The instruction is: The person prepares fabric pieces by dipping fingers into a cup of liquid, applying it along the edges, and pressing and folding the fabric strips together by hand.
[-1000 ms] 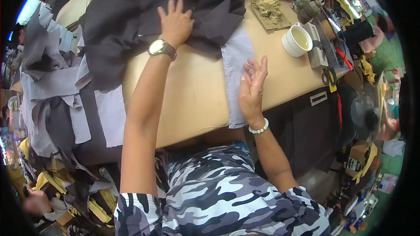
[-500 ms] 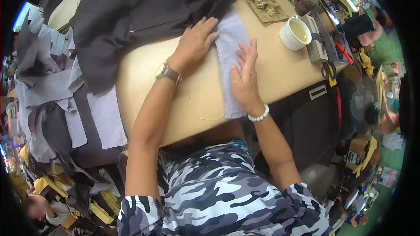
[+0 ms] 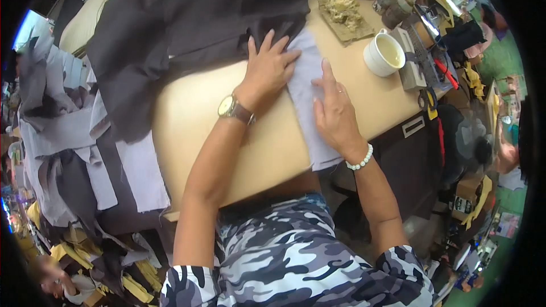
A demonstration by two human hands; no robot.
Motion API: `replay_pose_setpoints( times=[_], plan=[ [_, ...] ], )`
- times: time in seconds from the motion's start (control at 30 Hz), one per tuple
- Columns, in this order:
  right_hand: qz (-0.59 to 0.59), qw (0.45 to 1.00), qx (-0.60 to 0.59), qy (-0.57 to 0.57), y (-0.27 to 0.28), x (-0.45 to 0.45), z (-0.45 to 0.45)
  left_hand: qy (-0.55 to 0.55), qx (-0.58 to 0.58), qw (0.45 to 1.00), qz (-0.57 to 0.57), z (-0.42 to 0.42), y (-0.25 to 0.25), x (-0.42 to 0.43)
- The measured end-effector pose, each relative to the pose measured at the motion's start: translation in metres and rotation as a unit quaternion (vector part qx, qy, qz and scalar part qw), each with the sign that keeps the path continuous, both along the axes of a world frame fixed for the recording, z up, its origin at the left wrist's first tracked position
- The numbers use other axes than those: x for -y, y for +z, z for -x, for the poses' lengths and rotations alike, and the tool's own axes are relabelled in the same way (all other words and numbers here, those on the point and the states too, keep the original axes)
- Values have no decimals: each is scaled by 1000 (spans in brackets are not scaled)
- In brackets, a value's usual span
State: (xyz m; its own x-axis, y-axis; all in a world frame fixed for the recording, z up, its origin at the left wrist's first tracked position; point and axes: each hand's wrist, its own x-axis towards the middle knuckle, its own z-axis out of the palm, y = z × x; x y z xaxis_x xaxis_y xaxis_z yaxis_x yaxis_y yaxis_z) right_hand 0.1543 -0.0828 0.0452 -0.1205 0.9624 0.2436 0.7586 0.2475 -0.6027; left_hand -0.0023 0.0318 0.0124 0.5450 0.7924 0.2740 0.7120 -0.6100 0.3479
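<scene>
A large dark garment piece (image 3: 199, 20) lies across the far side of the table (image 3: 227, 131). From its right end a pale lavender strip of cloth (image 3: 307, 108) runs toward me, its near end at the table's front edge. My left hand (image 3: 267, 68), a watch on its wrist, presses with spread fingers where the dark cloth meets the pale strip. On the right edge of the strip rests my right hand (image 3: 339, 113), fingers extended and apart, a beaded bracelet on the wrist. Neither hand grips anything I can see.
To the right stand a white cup (image 3: 384, 57), a cardboard piece with a yellowish heap (image 3: 344, 14), bottles (image 3: 392, 3) and scissors (image 3: 427, 102). Dark and grey cloth scraps (image 3: 62, 113) hang at the left. Another person (image 3: 54, 276) is at the lower left.
My right hand has shifted right and toward me along the pale strip. My left hand's fingers have spread wider over the dark cloth. The strip's near end has moved right.
</scene>
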Motion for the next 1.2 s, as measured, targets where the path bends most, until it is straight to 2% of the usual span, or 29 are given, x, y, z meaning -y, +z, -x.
replay_pose_setpoints(
  times=[0.1,0.23,0.3,0.47,0.5,0.6,0.67,0.7,0.8,0.9,1.0,1.1,1.13,1.17,1.2],
  plan=[
    [-64,991,-116,5,0,-26,11,-10,13,1000,8,2,-5,-4],
    [-90,995,0,34,-37,-36,17,-10,39,997,64,5,-11,-25],
    [-90,991,94,42,-38,-21,16,-19,60,991,121,8,-8,-37],
    [-31,977,172,122,-22,31,-7,-44,150,968,195,18,3,-32],
    [-16,973,193,130,-17,35,-10,-42,125,978,161,19,7,-29],
    [30,991,78,101,9,30,-8,-34,60,995,71,18,7,-13],
    [-35,991,84,98,3,21,0,-18,49,999,14,12,5,-4],
    [-68,989,88,98,-2,19,3,-9,55,998,11,11,1,-3],
    [-59,974,145,162,-25,35,7,8,97,995,1,13,-4,-5],
    [-32,968,163,185,-13,60,-6,11,87,996,-5,10,-6,-12],
    [-16,976,91,197,-9,75,-28,25,74,997,-24,6,-5,-12],
    [-163,977,102,95,13,54,-64,28,88,991,-96,3,-2,-7],
    [-161,983,90,-8,31,39,-72,27,89,988,-123,4,0,-5],
    [-205,962,158,-91,46,21,-82,22,81,988,-131,5,7,1],
    [-203,953,188,-122,51,4,-103,25,85,989,-120,7,9,5]
  ],
)
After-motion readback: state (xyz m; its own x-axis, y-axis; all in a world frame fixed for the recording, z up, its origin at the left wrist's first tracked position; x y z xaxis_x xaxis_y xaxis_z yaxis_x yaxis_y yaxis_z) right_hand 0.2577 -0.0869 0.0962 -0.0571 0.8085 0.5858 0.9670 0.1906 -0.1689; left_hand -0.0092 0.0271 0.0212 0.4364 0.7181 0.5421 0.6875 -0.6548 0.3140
